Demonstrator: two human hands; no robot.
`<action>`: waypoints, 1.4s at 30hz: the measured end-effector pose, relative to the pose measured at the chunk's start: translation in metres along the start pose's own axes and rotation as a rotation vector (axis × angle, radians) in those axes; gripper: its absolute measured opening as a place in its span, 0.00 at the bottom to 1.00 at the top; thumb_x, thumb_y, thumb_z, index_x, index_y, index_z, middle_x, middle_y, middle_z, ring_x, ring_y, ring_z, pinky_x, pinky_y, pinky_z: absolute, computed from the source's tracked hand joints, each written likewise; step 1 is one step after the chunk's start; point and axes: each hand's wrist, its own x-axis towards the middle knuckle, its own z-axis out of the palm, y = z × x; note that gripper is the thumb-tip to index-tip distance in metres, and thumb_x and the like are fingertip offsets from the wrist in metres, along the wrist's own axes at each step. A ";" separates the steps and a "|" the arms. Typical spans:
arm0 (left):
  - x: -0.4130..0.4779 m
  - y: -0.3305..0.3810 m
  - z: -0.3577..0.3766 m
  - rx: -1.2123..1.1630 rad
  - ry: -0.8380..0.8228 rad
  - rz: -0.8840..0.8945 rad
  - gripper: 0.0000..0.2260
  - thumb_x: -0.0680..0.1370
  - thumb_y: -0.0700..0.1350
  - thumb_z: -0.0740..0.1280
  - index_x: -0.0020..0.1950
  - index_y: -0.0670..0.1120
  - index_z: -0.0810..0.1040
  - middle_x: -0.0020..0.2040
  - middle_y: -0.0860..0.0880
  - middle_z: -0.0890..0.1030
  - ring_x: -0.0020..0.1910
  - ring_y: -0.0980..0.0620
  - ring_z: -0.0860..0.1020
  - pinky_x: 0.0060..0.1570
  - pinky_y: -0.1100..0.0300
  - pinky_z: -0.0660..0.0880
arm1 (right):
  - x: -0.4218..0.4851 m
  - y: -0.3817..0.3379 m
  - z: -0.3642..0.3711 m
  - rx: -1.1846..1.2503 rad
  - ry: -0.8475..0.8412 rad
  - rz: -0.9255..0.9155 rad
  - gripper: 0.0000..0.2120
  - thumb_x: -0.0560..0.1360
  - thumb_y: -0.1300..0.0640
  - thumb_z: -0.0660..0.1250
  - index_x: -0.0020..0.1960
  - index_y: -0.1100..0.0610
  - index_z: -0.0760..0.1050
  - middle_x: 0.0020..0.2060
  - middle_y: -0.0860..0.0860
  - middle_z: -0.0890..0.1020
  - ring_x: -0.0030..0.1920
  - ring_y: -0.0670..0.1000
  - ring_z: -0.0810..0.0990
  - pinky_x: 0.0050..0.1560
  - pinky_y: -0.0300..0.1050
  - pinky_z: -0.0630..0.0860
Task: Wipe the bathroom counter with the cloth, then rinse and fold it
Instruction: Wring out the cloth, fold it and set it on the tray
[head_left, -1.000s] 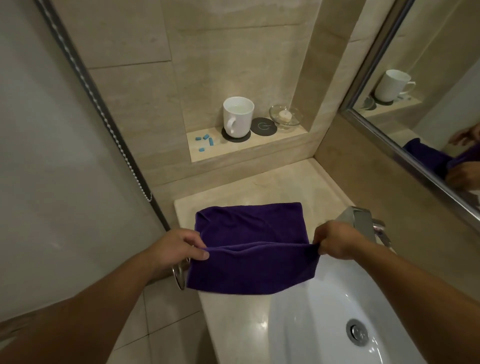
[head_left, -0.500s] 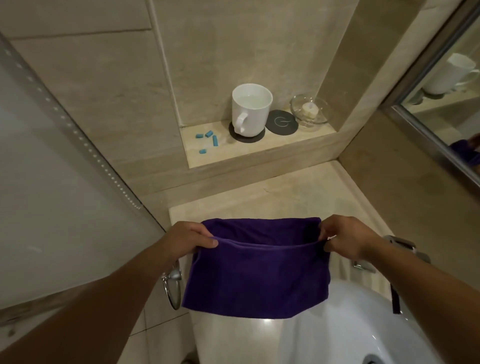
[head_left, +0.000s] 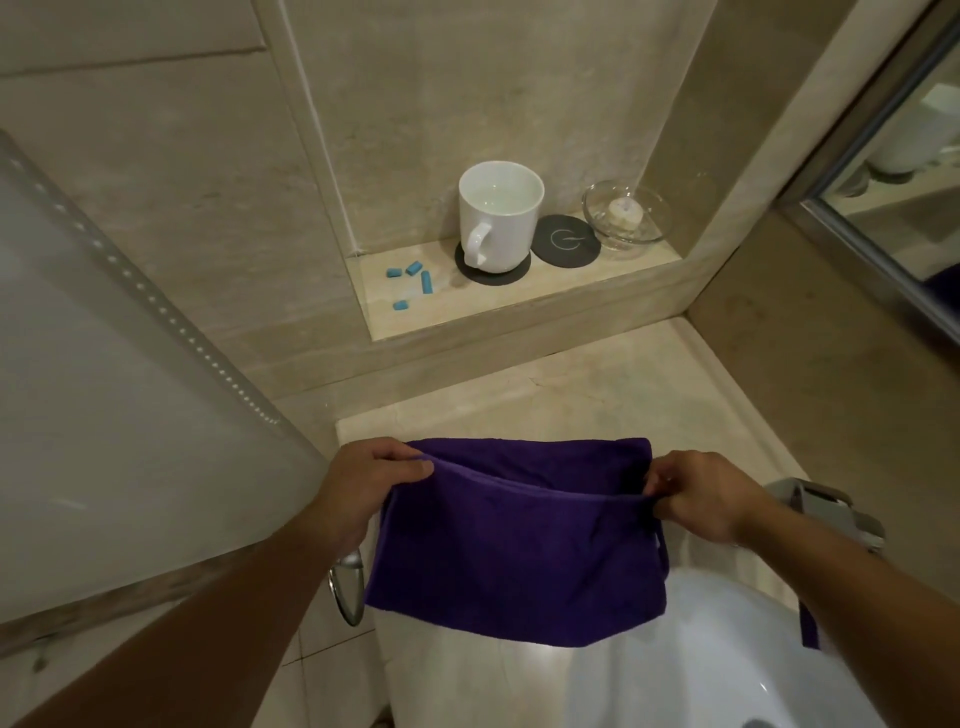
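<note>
A purple cloth (head_left: 519, 556), folded double, hangs between my two hands above the beige stone counter (head_left: 597, 400). My left hand (head_left: 363, 483) pinches its upper left corner and my right hand (head_left: 701, 493) pinches the upper right corner. The doubled top edges gape slightly apart. The cloth's lower edge drapes over the counter's front strip and the white sink (head_left: 727, 665) rim.
A recessed shelf holds a white mug (head_left: 498, 215) on a dark coaster, a second black coaster (head_left: 565, 241), a glass soap dish (head_left: 626, 213) and several small blue pieces (head_left: 413, 283). A chrome faucet (head_left: 821, 506) stands right of the cloth, a mirror (head_left: 904, 171) at far right, a frosted glass panel (head_left: 104, 415) left, a chrome ring (head_left: 348, 587) below.
Both hands carried the cloth farther back over the counter, away from the sink, and the view tilted up. The fold's two top edges have come closer together.
</note>
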 end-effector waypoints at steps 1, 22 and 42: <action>0.000 0.000 -0.004 -0.003 0.000 -0.007 0.03 0.71 0.35 0.75 0.43 0.40 0.85 0.43 0.43 0.85 0.44 0.45 0.82 0.44 0.53 0.78 | -0.001 0.002 0.000 0.003 -0.001 0.005 0.07 0.74 0.62 0.70 0.43 0.49 0.80 0.45 0.45 0.82 0.47 0.44 0.78 0.44 0.38 0.73; 0.014 0.012 -0.030 0.565 0.141 0.317 0.04 0.76 0.43 0.72 0.47 0.52 0.85 0.40 0.55 0.84 0.42 0.60 0.80 0.40 0.69 0.71 | 0.010 -0.011 -0.022 0.103 0.152 0.027 0.08 0.75 0.60 0.69 0.44 0.46 0.80 0.40 0.46 0.85 0.43 0.47 0.82 0.40 0.40 0.74; 0.053 -0.012 -0.024 0.784 0.192 0.238 0.06 0.76 0.46 0.71 0.41 0.57 0.81 0.39 0.61 0.80 0.40 0.62 0.76 0.37 0.67 0.67 | 0.070 -0.010 -0.012 -0.029 0.163 0.073 0.11 0.72 0.63 0.68 0.47 0.50 0.84 0.43 0.48 0.84 0.44 0.48 0.80 0.38 0.36 0.72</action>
